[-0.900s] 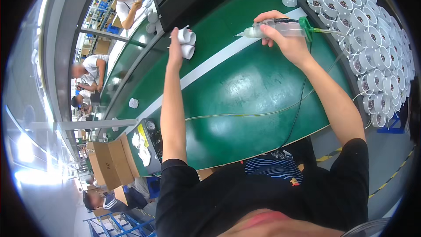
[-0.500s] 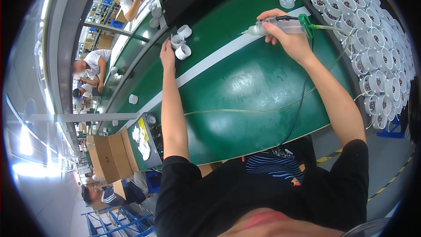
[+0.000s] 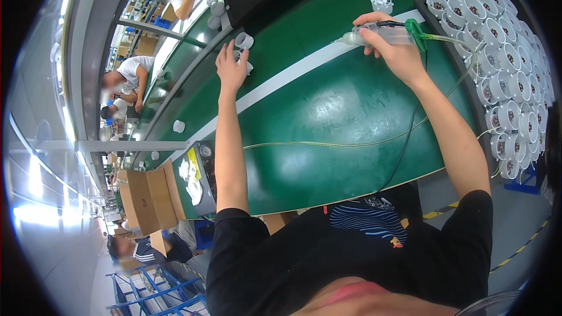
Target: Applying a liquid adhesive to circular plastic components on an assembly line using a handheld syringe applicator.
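Note:
My right hand [image 3: 389, 50] is closed round a clear dispensing syringe [image 3: 383, 36] with a green cap and a pale tip pointing left. From the cap runs a thin clear tube [image 3: 451, 39]. Over a small group of white round plastic cups, my left hand [image 3: 233, 69] has its fingers spread. One white cup [image 3: 243, 41] shows beyond the fingertips. The other cups are partly hidden behind the hand, so whether it touches them is unclear. A separate white cup with a small stick in it [image 3: 381, 4] stands beyond the syringe.
At the right, a dark tray [image 3: 430, 20] bears many white cups with small parts inside. A dispenser box with a gauge [image 3: 205, 155] sits left of my forearm, beside an open cardboard box [image 3: 149, 199]. Tube and black cable cross the green table [image 3: 328, 169]. Co-workers sit at the left.
My left hand has turned and come across the white cups, its fingers now spread over them. The syringe has shifted slightly right in the view, still in my right hand.

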The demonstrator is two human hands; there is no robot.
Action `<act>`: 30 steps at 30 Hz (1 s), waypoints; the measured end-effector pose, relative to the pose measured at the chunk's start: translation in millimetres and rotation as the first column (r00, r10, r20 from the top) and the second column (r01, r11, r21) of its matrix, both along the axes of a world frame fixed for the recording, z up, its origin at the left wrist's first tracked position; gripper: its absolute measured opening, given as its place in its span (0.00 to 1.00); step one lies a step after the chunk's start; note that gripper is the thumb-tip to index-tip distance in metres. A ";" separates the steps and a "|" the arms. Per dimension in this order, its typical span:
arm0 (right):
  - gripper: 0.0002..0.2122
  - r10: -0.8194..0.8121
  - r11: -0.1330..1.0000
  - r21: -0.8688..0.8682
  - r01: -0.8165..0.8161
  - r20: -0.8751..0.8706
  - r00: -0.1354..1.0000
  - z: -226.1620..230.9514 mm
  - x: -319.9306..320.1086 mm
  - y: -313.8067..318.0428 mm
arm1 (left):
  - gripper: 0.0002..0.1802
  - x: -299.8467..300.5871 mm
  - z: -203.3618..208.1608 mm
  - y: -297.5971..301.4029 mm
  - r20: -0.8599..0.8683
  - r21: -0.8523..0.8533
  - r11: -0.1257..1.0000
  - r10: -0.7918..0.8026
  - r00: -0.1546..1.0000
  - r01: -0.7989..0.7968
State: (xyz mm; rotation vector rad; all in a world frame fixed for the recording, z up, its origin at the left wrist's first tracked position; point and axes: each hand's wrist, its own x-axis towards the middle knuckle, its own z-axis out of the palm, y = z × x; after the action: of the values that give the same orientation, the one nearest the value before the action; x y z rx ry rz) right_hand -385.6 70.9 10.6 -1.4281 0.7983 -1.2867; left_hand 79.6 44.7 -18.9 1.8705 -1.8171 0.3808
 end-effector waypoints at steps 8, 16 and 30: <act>0.09 -0.001 1.000 0.009 0.000 0.075 0.997 8.3 -0.8 2.3 | 0.32 63.4 -17.8 17.1 -0.071 0.093 0.992 0.088 0.994 -0.081; 0.09 -0.040 0.997 -0.063 0.045 0.076 0.996 -7.9 -1.0 -3.3 | 0.26 66.9 -24.5 52.1 -0.009 -0.008 0.954 0.300 0.954 -0.300; 0.15 -0.371 0.925 0.111 0.365 0.482 0.794 1.2 -36.3 -29.3 | 0.21 -249.5 32.1 -15.5 0.382 -0.033 0.649 -0.695 0.610 0.760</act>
State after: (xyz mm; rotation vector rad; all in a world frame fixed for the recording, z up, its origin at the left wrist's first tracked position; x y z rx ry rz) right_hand -421.9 41.6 11.8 -0.8770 0.7431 -1.8494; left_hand -169.9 29.2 13.2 0.8047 -2.4848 0.5595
